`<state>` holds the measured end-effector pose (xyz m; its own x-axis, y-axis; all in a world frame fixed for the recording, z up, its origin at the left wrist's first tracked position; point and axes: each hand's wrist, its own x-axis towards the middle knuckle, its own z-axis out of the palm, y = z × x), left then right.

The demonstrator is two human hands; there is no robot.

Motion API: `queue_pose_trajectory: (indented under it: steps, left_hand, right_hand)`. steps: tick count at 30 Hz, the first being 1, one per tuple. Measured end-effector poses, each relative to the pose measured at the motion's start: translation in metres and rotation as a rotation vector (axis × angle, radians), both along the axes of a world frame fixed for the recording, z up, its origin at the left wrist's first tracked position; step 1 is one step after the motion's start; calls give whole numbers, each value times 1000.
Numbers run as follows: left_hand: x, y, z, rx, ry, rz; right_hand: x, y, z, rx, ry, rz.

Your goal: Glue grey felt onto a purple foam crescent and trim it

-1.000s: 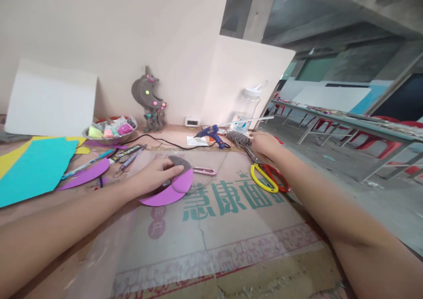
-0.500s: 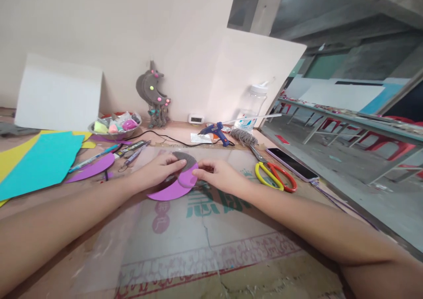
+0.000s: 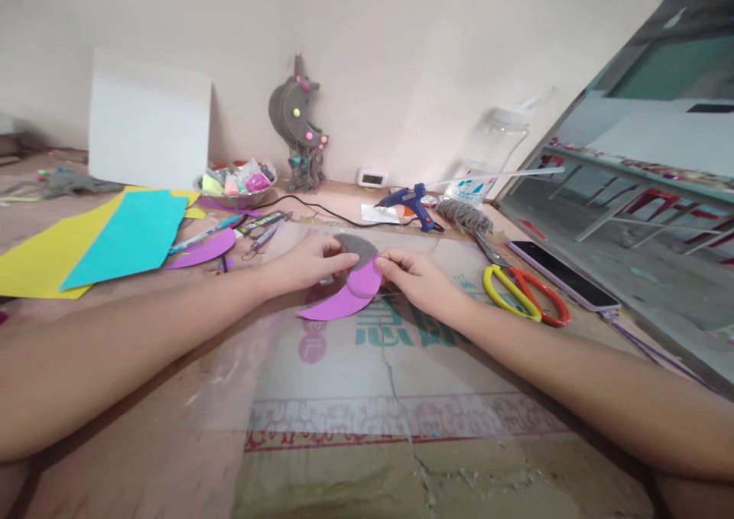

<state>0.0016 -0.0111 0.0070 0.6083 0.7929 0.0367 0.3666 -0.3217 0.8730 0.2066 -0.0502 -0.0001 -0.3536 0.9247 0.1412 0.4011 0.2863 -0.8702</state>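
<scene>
A purple crescent cut-out (image 3: 338, 303), its upper part wrapped in grey yarn (image 3: 360, 248), is held up above the plastic-covered work surface. My left hand (image 3: 313, 263) pinches the wrapped part between thumb and fingers. On the other side, my right hand (image 3: 413, 274) is closed at the crescent's right edge, where a loop of grey yarn crosses the bare purple. Its fingertips seem to grip that yarn, though the strand inside them is hidden. Beyond the right hand lies a bundle of grey yarn (image 3: 464, 217), touching the scissors (image 3: 524, 293) with yellow and orange handles.
A blue glue gun (image 3: 414, 204) with a cord, a small clock (image 3: 372, 177) and a bottle (image 3: 493, 152) stand at the back. A phone (image 3: 565, 274) lies right. Cyan sheet (image 3: 129, 236), purple piece (image 3: 206, 250), bowl (image 3: 241, 190) and a finished grey moon (image 3: 295, 114) are left and behind.
The view has turned, so everything sits further right and somewhat higher in the picture. Both hands keep their hold, and the yarn loop now hangs slightly lower round the purple.
</scene>
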Motion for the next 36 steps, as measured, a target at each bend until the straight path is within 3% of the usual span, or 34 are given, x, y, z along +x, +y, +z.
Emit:
queue_pose_trajectory:
  steps: [8,18,24,33,36]
  left_hand:
    - [0,1,0,62,-84,16]
    - [-2,2,-4,108,39,-25]
    - [-1,-3,0,230,58,-49]
    - [-1,-2,0,102,-38,-71]
    - [-1,-2,-1,147,-8,-45]
  right_hand:
    - [-1,-2,4,21,-33,-21]
    - [-1,-3,6,59,-102,-29]
    - [-1,-3,6,90,-98,-52]
    - [-2,-3,6,83,-106,-25]
    - [-1,-3,6,88,-119,-39]
